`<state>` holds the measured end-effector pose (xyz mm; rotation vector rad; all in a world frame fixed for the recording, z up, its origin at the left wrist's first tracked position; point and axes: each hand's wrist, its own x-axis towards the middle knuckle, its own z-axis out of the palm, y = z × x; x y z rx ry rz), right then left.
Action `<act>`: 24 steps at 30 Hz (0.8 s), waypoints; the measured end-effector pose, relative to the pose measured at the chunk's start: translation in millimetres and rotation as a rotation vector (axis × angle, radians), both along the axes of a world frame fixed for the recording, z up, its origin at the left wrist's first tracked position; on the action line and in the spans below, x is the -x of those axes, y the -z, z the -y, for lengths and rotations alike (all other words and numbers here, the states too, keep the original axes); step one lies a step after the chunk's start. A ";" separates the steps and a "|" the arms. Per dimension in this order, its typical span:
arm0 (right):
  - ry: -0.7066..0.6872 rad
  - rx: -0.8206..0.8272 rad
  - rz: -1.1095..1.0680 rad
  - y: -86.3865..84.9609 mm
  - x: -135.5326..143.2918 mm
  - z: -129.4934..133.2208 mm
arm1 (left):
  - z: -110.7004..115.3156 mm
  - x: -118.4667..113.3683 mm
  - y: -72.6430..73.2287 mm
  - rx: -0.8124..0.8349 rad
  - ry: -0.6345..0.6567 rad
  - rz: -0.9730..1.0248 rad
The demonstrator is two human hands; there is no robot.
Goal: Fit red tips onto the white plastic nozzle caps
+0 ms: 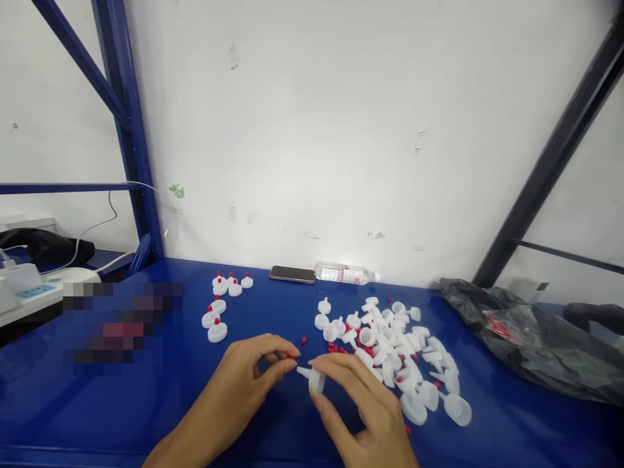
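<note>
The left hand [256, 374] had its thumb and forefinger pinched on a small red cap [291, 357], over the middle of the bench [160, 370] toward the near edge. Beside it, the right hand [363, 403] was clamped on a white nozzle lid [316, 382], thumb below and fingers above, with the spout pointing left. The spout's tip was just beside the left fingertips; whether they touched could not be told.

A loose red cap [303, 340] lay just beyond the hands. Right of it, a heap of white nozzle lids [389, 348] mixed with red caps spread from near the far edge down to the right hand, leaving little room on that side. Left of centre, white lids with red tips [217, 331] stood in a loose group, some near the far edge. Open blue surface ran between that group and the heap, and also from the left forearm toward the left edge.

Along the far edge, a phone [292, 275] lay flat beside a clear bottle [346, 273] on its side. A black plastic bag [536, 351] sprawled from the far edge toward the right end.
</note>
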<state>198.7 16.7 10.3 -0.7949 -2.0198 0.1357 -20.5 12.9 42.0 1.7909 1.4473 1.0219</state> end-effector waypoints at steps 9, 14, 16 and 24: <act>0.032 -0.035 -0.017 4.2 -4.1 -3.1 | 3.8 -1.7 -4.2 0.086 0.115 0.074; -0.008 -0.058 -0.007 5.9 -5.3 -3.2 | 3.3 -2.9 1.6 0.132 0.114 0.114; -0.034 -0.077 -0.004 7.0 -6.3 -4.2 | 2.3 -4.2 4.0 0.141 0.108 0.132; -0.068 -0.067 -0.001 10.9 -10.5 -7.8 | 1.0 -5.0 13.7 -0.226 0.215 -0.159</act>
